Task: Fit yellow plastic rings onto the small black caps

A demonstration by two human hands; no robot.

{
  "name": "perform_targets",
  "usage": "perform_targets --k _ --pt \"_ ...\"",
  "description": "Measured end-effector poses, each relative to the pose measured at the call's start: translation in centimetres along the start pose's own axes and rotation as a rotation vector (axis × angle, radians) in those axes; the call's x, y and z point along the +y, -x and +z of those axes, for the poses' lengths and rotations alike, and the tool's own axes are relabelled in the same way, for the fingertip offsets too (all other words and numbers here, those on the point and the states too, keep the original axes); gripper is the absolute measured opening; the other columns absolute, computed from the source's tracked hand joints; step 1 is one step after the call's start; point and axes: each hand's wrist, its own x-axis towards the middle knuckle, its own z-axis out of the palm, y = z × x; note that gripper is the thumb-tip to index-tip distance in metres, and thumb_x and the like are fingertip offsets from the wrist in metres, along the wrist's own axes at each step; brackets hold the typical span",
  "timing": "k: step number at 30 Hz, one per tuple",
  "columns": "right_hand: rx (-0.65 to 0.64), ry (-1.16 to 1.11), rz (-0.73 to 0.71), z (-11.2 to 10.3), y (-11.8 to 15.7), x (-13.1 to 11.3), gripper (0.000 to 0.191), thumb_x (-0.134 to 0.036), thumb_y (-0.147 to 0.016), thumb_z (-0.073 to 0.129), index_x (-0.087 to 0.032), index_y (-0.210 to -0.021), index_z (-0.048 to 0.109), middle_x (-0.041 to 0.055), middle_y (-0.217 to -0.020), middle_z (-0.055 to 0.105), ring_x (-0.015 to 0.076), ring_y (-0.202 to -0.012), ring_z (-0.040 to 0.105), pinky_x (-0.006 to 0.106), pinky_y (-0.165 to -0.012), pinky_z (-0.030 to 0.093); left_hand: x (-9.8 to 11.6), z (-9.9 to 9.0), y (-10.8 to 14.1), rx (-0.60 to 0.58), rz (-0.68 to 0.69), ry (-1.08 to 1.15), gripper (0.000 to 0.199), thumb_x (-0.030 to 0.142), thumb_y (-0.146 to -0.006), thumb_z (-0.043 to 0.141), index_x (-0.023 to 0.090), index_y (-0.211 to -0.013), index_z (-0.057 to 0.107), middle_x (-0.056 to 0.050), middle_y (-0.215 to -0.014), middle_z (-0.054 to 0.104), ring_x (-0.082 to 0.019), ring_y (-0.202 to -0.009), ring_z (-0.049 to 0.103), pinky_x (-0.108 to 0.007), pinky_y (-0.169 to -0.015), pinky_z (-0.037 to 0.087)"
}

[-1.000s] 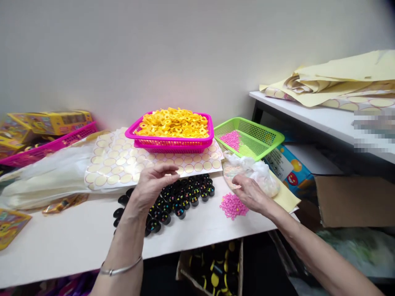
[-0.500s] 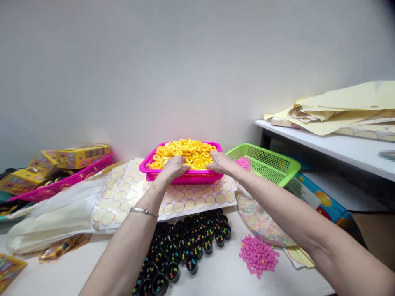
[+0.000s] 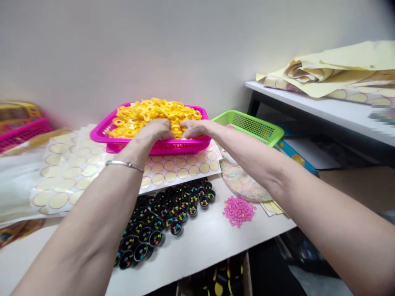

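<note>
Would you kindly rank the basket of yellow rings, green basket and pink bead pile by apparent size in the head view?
1. Basket of yellow rings
2. Green basket, partly hidden by the right forearm
3. Pink bead pile

Looks like an assembly workshop tbh: rows of black cups (image 3: 168, 222) near the front edge of the desk (image 3: 200, 244), a pink basket (image 3: 100, 135) heaped with yellow rings (image 3: 148, 110) toward the back edge, round-sticker sheets (image 3: 169, 176), pink beads (image 3: 239, 211) by the front right corner.
</note>
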Motion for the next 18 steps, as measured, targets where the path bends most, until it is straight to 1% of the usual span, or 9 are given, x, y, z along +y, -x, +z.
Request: perform_targets --k 1,3,6,8,11,14,18 --pt "-0.02 0.009 0.006 0.3 -0.4 0.2 0.05 -0.03 -0.062 0.069 -0.01 -0.106 0.055 0.0092 -0.102 0.059 0.0171 -0.084 0.053 0.029 -0.073 0.045 0.0 0.1 -0.4 -0.023 0.027 -0.02 0.047 0.03 -0.045 0.073 0.014 -0.089 0.068 -0.011 -0.09 0.067 -0.03 -0.09 0.059 -0.031 -0.076 0.044" --pt "0.002 0.039 0.042 1.0 -0.9 0.2 0.056 -0.034 -0.063 0.069 -0.005 -0.108 0.053 0.0122 -0.107 0.056 0.0187 -0.089 0.051 0.029 -0.077 0.043 -0.1 0.4 -1.0 -0.047 0.053 -0.068 0.049 0.033 -0.046 0.072 0.017 -0.092 0.067 -0.01 -0.093 0.066 -0.029 -0.09 0.059 -0.031 -0.075 0.044" --pt "0.071 0.078 0.111 1.8 -1.5 -0.2 0.057 -0.039 -0.062 0.069 -0.005 -0.105 0.053 0.0143 -0.109 0.053 0.0221 -0.095 0.049 0.032 -0.081 0.042 0.0 0.5 -1.3 0.019 0.027 -0.115 0.045 0.033 -0.047 0.069 0.016 -0.089 0.067 -0.011 -0.088 0.066 -0.027 -0.084 0.059 -0.03 -0.071 0.045" --pt "0.069 0.081 0.115 2.1 -1.8 -0.4 0.057 -0.041 -0.06 0.07 -0.007 -0.104 0.055 0.0138 -0.108 0.053 0.0238 -0.094 0.05 0.034 -0.08 0.042 0.2 0.5 -1.1 0.071 -0.024 -0.108 0.041 0.031 -0.047 0.068 0.015 -0.085 0.068 -0.01 -0.083 0.066 -0.026 -0.078 0.059 -0.03 -0.067 0.045" --pt "0.069 0.063 0.105 2.3 -2.1 -0.3 0.047 -0.035 -0.058 0.07 -0.009 -0.096 0.059 0.0113 -0.096 0.059 0.0233 -0.088 0.053 0.032 -0.074 0.043 0.4 0.2 -0.5 0.094 -0.049 -0.069 0.037 0.031 -0.047 0.069 0.015 -0.08 0.068 -0.009 -0.078 0.065 -0.024 -0.073 0.058 -0.029 -0.063 0.044" --pt "0.159 0.036 0.137 2.1 -2.2 -0.1 0.033 -0.027 -0.058 0.068 -0.01 -0.086 0.062 0.0081 -0.082 0.061 0.0208 -0.08 0.055 0.028 -0.066 0.043 0.3 -0.4 -0.1 0.111 -0.029 -0.055 0.032 0.03 -0.05 0.067 0.013 -0.077 0.068 -0.007 -0.074 0.064 -0.024 -0.076 0.057 -0.029 -0.065 0.044" --pt "0.285 0.015 0.123 0.6 -2.0 0.3 0.018 -0.025 -0.057 0.063 -0.014 -0.072 0.061 0.003 -0.07 0.059 0.0164 -0.067 0.055 0.025 -0.058 0.041 0.0 -0.9 0.3 0.252 -0.009 -0.018 0.025 0.019 -0.055 0.061 0.012 -0.078 0.068 -0.006 -0.072 0.064 -0.022 -0.078 0.056 -0.028 -0.069 0.042"
